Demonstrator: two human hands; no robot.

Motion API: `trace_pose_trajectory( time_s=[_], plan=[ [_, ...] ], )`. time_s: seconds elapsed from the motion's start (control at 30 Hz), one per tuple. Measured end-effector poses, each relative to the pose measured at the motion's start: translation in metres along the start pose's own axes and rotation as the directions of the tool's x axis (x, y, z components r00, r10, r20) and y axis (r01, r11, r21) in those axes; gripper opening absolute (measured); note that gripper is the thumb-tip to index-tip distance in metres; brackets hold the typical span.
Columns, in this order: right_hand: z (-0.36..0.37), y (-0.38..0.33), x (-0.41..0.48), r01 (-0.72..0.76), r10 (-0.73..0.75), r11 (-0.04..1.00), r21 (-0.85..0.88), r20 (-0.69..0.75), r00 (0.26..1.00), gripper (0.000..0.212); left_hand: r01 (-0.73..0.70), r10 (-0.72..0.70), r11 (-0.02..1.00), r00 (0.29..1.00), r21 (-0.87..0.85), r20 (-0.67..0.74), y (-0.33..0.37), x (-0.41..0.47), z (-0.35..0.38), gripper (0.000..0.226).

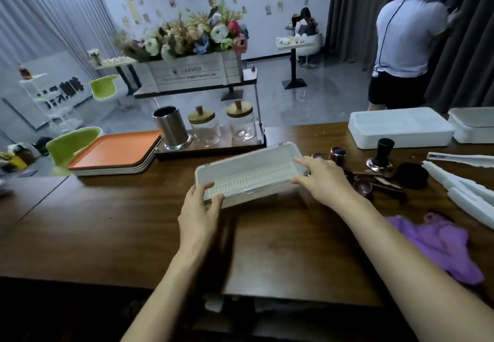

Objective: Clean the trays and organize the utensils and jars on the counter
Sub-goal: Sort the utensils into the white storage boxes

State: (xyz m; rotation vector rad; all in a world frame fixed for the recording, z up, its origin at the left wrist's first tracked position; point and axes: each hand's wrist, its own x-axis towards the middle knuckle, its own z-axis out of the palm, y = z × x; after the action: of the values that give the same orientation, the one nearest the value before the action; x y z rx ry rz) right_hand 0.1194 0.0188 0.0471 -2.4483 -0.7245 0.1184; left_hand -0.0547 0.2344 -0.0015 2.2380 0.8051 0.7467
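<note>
White box (254, 173) in the left grip (199, 213), its floor a slotted grid. Dark brown wood-grain surface (107, 221). Beyond the left grip, an orange tray (115, 149) tops white ones, and clear jars (205, 130) have tan lids. Right of the right grip (323, 178), a purple cloth (438, 242); utensils (385, 181) look dark purple, perhaps.
</note>
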Motion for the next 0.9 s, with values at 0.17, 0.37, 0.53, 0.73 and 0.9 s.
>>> trace_pose_trajectory(
  time_s=[0.17, 0.37, 0.53, 0.73, 0.9],
  plan=[
    [0.031, -0.018, -0.056, -0.034, 0.034, 0.999, -0.007, 0.021, 0.999, 0.063, 0.006, -0.006, 1.000, 0.999, 0.004, 0.032, -0.035, -0.045, -0.034, 0.033],
    [0.040, -0.015, -0.097, -0.066, 0.066, 0.998, 0.008, 0.025, 0.997, 0.062, -0.023, 0.024, 0.999, 0.997, -0.024, 0.067, -0.049, -0.075, -0.046, 0.036],
    [0.038, -0.001, -0.108, -0.075, 0.075, 0.997, 0.014, -0.005, 0.997, 0.051, -0.018, 0.024, 0.997, 0.995, -0.069, 0.093, -0.048, -0.101, -0.036, 0.040],
    [0.044, 0.025, -0.108, -0.106, 0.119, 0.991, 0.077, -0.179, 0.977, 0.044, -0.066, 0.076, 0.991, 0.993, -0.113, 0.094, -0.037, -0.122, -0.022, 0.042],
    [0.049, 0.038, -0.109, -0.083, 0.115, 0.987, 0.138, -0.246, 0.962, 0.064, -0.069, 0.073, 0.997, 0.991, -0.035, 0.113, -0.028, -0.118, -0.023, 0.064]
  ],
)
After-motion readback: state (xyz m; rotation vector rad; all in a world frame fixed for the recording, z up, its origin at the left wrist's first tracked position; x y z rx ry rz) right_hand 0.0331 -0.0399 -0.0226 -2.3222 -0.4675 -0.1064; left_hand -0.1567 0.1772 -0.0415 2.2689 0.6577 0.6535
